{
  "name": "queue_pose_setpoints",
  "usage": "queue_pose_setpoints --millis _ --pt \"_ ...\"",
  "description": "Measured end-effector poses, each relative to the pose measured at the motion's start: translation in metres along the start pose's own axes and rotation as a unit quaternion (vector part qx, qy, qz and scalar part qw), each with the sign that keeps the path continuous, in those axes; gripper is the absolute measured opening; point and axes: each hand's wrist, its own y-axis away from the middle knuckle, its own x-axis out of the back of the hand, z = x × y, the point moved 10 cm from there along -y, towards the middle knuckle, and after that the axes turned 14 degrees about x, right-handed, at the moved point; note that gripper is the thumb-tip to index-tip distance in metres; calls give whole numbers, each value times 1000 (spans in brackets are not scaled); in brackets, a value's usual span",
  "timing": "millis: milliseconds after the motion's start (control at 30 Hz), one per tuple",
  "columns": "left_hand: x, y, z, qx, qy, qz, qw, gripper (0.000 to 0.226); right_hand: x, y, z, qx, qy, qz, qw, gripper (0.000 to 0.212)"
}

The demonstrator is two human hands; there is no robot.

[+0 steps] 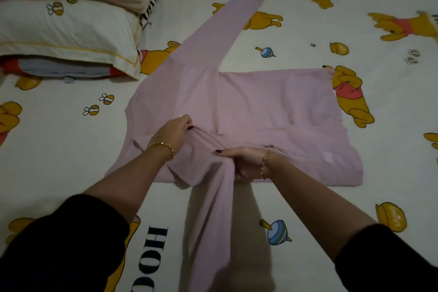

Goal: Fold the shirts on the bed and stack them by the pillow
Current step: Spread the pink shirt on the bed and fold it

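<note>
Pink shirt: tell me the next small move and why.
Probably lay the near sleeve across the pink shirt. It lies flat on the bed, the left hand pinches fabric at the shoulder, the right hand grips the sleeve's base, and that sleeve trails unfolded toward the person.

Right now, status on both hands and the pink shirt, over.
Left hand pinches pink shirt at the shoulder fold. Right hand grips its near sleeve. Far sleeve unfolded, beside the pillow. Nothing lying on the shirt.
</note>
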Motion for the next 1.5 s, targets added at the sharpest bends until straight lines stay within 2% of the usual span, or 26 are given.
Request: queue_pose_setpoints --millis 67,133,200,300,367,467,567,633,667,700,733,767,800,833,900,933,967,1033,1100,1200,1267,1300,1400,1500 --pt "2 -6 -2 14 16 16 1000 16 12 18 -7 16 -53 9 998 29" --pt "0 -12 -6 32 13 26 999 18 28 38 -12 33 -73 5 997 34" --pt "-4 -16 -5 41 2 25 999 17 54 57 -13 23 -14 1 1000 52" --pt "-7 -18 -1 46 -3 29 999 17 94 87 -10 -45 101 -3 994 70" --pt "-12 -18 -3 58 -6 23 998 16 116 107 -18 -77 169 16 982 58" --pt "-15 -17 -9 68 -4 29 997 13 152 123 -35 -70 247 103 961 35" --pt "-12 -16 -14 74 1 37 997 10 172 128 -50 -9 190 153 970 51" --pt "-11 -16 -19 82 -8 44 996 10 175 129 -51 -12 169 149 974 54" --pt "-10 -16 -18 82 -12 48 995 11 182 131 -53 -31 204 166 964 56" --pt "-9 -15 -17 81 -16 52 995 11 193 134 -59 -54 296 190 935 61" --pt "-8 -16 -16 80 -19 57 995 12 206 135 -67 -85 424 214 876 63" --pt "-7 -16 -13 80 -24 63 994 13 214 135 -80 -101 545 232 800 65" --pt "-5 -16 -10 79 -32 71 994 14 213 132 -94 -94 633 243 729 64" --pt "-3 -15 -6 79 -43 81 993 15 214 128 -106 -73 677 264 683 59" --pt "4 -10 -1 82 -58 114 988 17 215 129 -127 -9 712 330 620 41" --pt "7 -6 -1 87 -57 134 985 18 214 130 -133 22 726 350 591 37" --pt "9 -2 0 93 -54 151 983 21 214 129 -133 46 732 360 577 40" --pt "7 8 11 66 -63 171 981 32 209 126 -117 74 718 348 598 57" --pt "-9 24 38 -32 -102 169 980 48 197 122 -90 91 718 310 616 81" --pt "-58 60 81 -193 -168 68 964 74 188 120 -50 86 739 260 616 104" --pt "-87 84 100 -259 -218 18 941 81 196 122 -33 58 745 271 606 103" --pt "-96 89 105 -265 -234 6 935 80 203 125 -29 46 745 291 599 97" --pt "-107 81 110 -243 -254 23 936 80 227 133 -21 10 729 335 597 87" --pt "-105 63 106 -203 -261 35 943 106 237 133 -30 9 748 304 591 73"
